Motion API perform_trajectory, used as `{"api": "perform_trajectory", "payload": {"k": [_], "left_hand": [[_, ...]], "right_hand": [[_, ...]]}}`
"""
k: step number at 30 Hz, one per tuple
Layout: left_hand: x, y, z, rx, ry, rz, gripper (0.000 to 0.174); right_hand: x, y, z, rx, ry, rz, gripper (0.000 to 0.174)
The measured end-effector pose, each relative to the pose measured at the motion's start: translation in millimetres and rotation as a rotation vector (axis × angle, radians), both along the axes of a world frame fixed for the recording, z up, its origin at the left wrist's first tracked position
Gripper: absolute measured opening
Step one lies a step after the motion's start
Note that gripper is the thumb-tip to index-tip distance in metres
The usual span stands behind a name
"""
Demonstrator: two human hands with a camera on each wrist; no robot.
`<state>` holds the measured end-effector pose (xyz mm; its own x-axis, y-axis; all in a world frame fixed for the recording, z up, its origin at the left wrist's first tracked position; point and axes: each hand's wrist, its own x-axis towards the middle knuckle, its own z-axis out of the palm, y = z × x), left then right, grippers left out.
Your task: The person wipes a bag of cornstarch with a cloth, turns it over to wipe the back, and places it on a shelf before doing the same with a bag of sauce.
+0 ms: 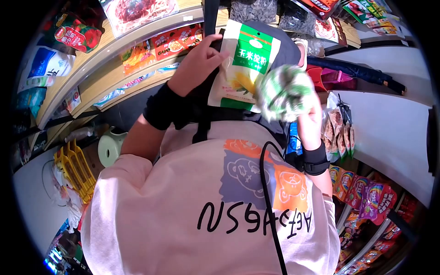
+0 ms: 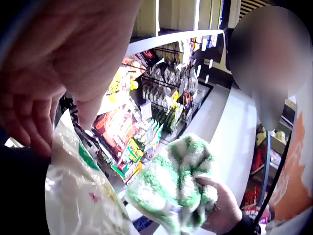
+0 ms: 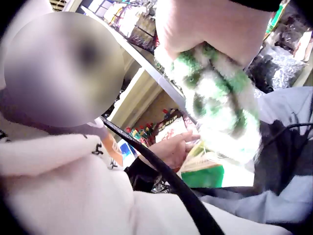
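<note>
A white and green bag of corn starch (image 1: 236,73) is held up in front of the person's lap, its printed face toward the head camera. The left hand (image 1: 197,66) pinches the bag's upper left edge; in the left wrist view the fingers of that hand (image 2: 63,63) curl at a corner of the bag (image 2: 78,196). The right hand (image 1: 311,119) grips a fuzzy green and white cloth (image 1: 286,94), bunched up and blurred at the bag's right edge. In the right wrist view the cloth (image 3: 220,98) hangs from that hand and overlaps the bag (image 3: 203,176).
Shelves with packaged food curve along the left, including a red pouch (image 1: 78,36) and a salt bag (image 1: 48,66). A green stool (image 1: 111,147) stands low at the left. Snack bags (image 1: 362,192) line the right side. A black cable (image 1: 270,201) runs down the shirt.
</note>
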<state>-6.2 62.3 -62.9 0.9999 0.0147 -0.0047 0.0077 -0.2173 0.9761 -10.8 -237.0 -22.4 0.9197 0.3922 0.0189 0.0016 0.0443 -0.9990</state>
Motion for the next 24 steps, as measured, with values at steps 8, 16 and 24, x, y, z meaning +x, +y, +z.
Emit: {"api": "perform_trajectory", "payload": {"k": [8, 16, 24], "left_hand": [[5, 11, -23, 0.001, 0.160, -0.169, 0.034], [8, 7, -29, -0.217, 0.206, -0.129, 0.030], [15, 8, -35, -0.255, 0.183, -0.153, 0.027]], "right_hand": [[13, 77, -9, -0.591, -1.082, 0.686, 0.045], [53, 91, -25, -0.571, -0.940, 0.605, 0.048], [75, 90, -20, -0.641, -0.993, 0.408, 0.056]]}}
